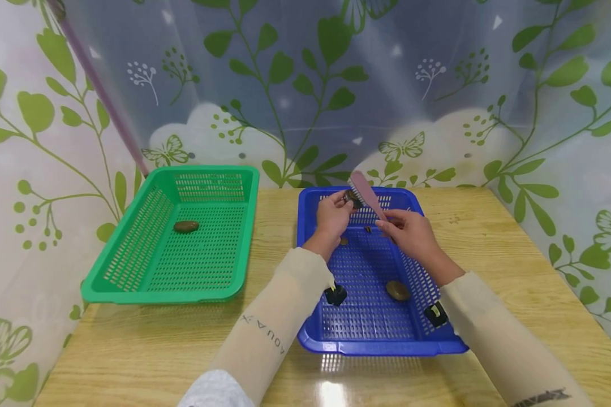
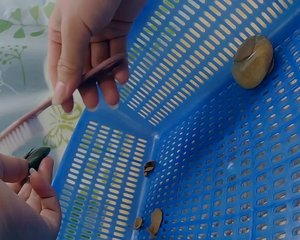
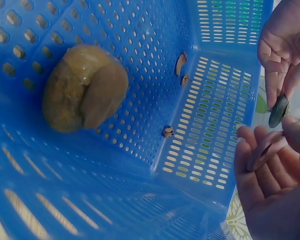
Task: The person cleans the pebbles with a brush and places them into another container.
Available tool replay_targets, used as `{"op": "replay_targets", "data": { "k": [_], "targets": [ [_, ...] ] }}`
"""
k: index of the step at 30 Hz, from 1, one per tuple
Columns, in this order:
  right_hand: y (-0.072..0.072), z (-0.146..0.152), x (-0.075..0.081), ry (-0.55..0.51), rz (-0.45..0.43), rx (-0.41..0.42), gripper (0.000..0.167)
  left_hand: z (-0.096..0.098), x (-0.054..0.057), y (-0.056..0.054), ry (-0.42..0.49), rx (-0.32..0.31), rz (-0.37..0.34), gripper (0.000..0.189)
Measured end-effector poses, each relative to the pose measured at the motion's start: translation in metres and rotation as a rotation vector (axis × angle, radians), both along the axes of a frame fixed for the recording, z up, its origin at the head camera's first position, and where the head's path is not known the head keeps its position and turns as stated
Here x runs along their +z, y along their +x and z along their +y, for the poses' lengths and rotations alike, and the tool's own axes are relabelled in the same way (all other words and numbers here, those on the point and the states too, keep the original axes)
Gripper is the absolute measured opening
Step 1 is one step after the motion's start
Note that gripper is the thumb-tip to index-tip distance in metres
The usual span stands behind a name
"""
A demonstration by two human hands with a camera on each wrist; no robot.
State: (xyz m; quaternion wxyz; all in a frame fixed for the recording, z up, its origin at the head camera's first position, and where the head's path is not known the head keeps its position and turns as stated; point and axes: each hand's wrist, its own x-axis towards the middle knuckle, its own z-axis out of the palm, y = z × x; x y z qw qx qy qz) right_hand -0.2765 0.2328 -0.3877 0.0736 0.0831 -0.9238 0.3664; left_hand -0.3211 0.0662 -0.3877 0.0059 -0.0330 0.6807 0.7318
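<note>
My left hand (image 1: pixel 332 219) pinches a small dark green stone (image 2: pixel 38 157) between thumb and fingers, over the far end of the blue basket (image 1: pixel 382 349). In my right hand (image 1: pixel 412 233) is the handle of a pink brush (image 1: pixel 365 192) with white bristles. The bristles are against the stone's upper side in the head view. Below the hands, a larger brown stone (image 1: pixel 397 290) lies on the basket floor toward the right wall. Small brown scraps (image 2: pixel 156 220) lie near the far end of that floor.
To the left stands a green basket (image 1: pixel 158 297) holding one elongated brown stone (image 1: pixel 185 226). Both baskets sit on a wooden table (image 1: pixel 489 243). A leaf-printed curtain (image 1: pixel 310 85) hangs close behind them and along the sides.
</note>
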Motion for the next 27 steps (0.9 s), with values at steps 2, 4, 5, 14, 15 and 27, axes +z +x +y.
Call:
{"op": "replay_targets", "data": {
  "k": [2,4,5,14,15,27],
  "targets": [
    [-0.0002,-0.0003,-0.0007,-0.005,-0.003,0.009,0.04,-0.0001,0.0,-0.0001,-0.003,0.001,0.001,0.035],
    [-0.0002,-0.0002,-0.001,-0.006,-0.004,0.014,0.04,-0.0001,-0.0003,-0.0004,-0.001,-0.003,0.003,0.035],
    [-0.0001,-0.0002,-0.0011,-0.004,-0.003,0.017,0.04,-0.0001,-0.0005,-0.0004,0.001,-0.005,0.002,0.036],
    [-0.001,0.0007,-0.0011,0.012,-0.003,0.066,0.037,-0.0002,-0.0033,-0.0004,-0.02,-0.024,0.048,0.035],
    [-0.0009,0.0007,-0.0011,0.014,-0.01,0.071,0.037,-0.0002,-0.003,-0.0001,-0.031,-0.021,0.052,0.034],
    [-0.0012,0.0027,-0.0018,0.029,-0.045,0.05,0.034,0.0,-0.0015,0.0015,-0.07,-0.014,0.034,0.036]
  ]
}}
